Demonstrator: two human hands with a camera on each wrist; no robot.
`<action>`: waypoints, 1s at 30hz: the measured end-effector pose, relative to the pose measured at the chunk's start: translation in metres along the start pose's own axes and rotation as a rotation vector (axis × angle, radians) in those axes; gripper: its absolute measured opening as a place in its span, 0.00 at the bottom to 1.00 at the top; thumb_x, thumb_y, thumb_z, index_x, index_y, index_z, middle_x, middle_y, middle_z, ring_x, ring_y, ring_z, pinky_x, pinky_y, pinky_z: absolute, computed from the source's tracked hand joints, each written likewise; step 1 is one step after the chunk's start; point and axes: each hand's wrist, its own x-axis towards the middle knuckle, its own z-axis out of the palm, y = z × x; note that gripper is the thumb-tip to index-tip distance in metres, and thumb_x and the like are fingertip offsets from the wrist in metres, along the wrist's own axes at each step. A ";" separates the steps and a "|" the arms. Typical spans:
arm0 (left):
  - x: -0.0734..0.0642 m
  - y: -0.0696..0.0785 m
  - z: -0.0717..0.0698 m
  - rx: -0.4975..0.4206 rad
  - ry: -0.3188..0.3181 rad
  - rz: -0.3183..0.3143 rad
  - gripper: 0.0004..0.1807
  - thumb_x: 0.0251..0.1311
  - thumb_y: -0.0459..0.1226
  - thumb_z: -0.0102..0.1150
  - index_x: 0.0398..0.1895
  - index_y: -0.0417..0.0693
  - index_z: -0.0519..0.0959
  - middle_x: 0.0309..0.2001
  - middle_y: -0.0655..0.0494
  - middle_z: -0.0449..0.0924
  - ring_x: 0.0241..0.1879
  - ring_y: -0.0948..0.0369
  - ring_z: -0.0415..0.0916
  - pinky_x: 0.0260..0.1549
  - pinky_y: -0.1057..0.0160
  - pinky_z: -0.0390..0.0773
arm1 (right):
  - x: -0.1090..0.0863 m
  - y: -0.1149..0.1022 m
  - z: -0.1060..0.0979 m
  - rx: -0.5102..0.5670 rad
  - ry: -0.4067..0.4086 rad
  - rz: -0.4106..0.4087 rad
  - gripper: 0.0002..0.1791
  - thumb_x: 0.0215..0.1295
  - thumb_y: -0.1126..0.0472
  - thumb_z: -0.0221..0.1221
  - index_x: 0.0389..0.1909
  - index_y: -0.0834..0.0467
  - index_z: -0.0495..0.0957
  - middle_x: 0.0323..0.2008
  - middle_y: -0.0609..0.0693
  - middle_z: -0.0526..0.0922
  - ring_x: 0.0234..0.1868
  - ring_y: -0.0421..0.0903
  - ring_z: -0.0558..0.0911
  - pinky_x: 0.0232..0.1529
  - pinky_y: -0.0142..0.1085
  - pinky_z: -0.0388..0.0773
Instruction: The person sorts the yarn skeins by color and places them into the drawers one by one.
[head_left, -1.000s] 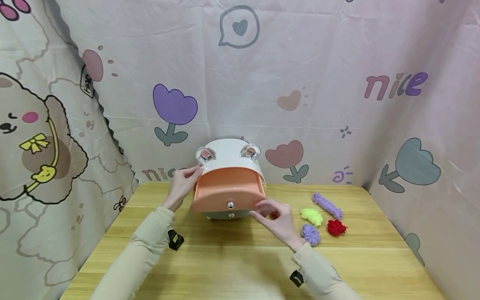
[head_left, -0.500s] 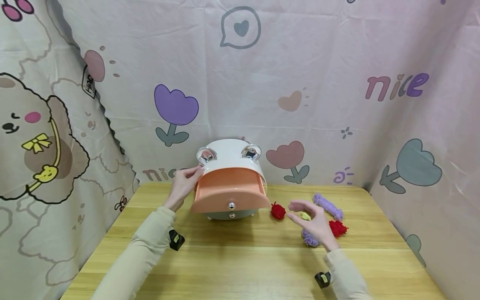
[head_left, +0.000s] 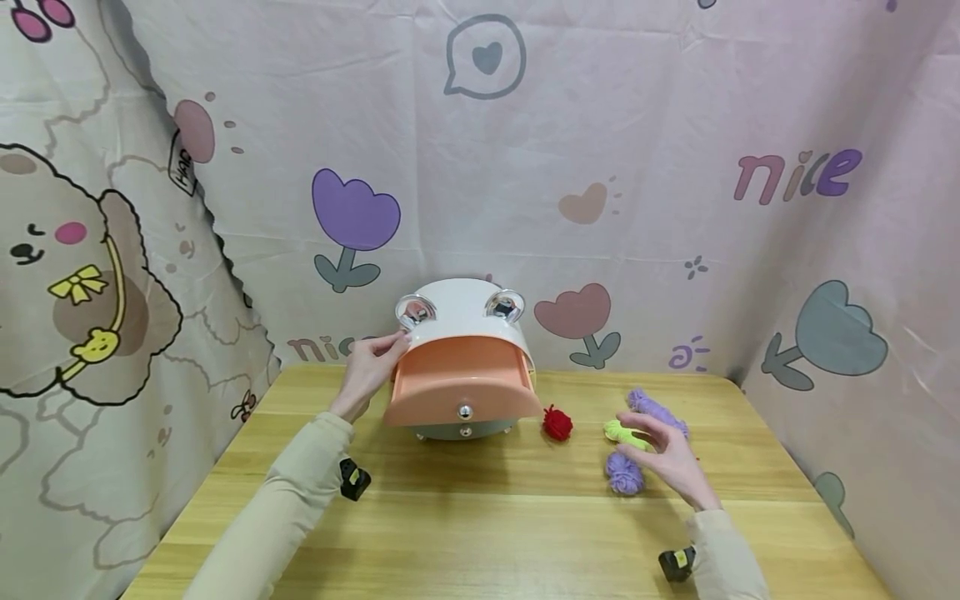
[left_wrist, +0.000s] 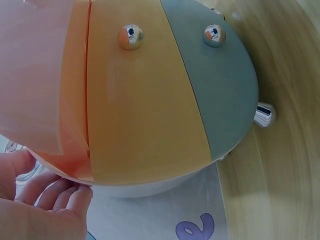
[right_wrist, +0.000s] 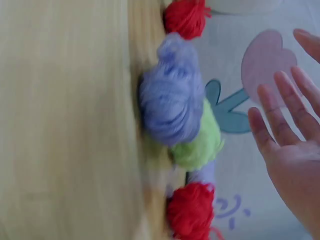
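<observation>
A small frog-shaped drawer cabinet (head_left: 461, 308) with a white top and silver-ringed eyes stands at the back of the table. Its peach top drawer (head_left: 431, 406) is pulled out; the orange-yellow middle drawer (left_wrist: 140, 110) and grey-green bottom drawer (left_wrist: 217, 85) are closed. My left hand (head_left: 367, 372) holds the cabinet's left edge, thumb in front and fingers along the side. My right hand (head_left: 675, 462), holding nothing, hovers with spread fingers over a purple yarn bundle (head_left: 624, 474) and a yellow-green one (head_left: 618, 432). A red yarn bundle (right_wrist: 191, 212) is mostly hidden behind that hand in the head view.
Another red yarn bundle (head_left: 557, 424) lies just right of the cabinet. A long purple yarn bundle (head_left: 658, 408) lies farther back at the right. Behind the wooden table (head_left: 480, 533) hangs a printed curtain (head_left: 637, 108).
My right hand has moved from the drawer front's right corner rightward to the yarn bundles, uncovering the red one near the cabinet. My left hand and the pulled-out drawer have stayed put.
</observation>
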 end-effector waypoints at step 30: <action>-0.001 0.001 0.000 0.000 0.004 0.004 0.27 0.72 0.47 0.55 0.67 0.41 0.73 0.68 0.41 0.72 0.70 0.47 0.69 0.69 0.49 0.71 | -0.023 0.035 -0.021 0.073 -0.179 0.086 0.32 0.62 0.71 0.64 0.65 0.78 0.66 0.62 0.46 0.79 0.60 0.32 0.78 0.61 0.22 0.74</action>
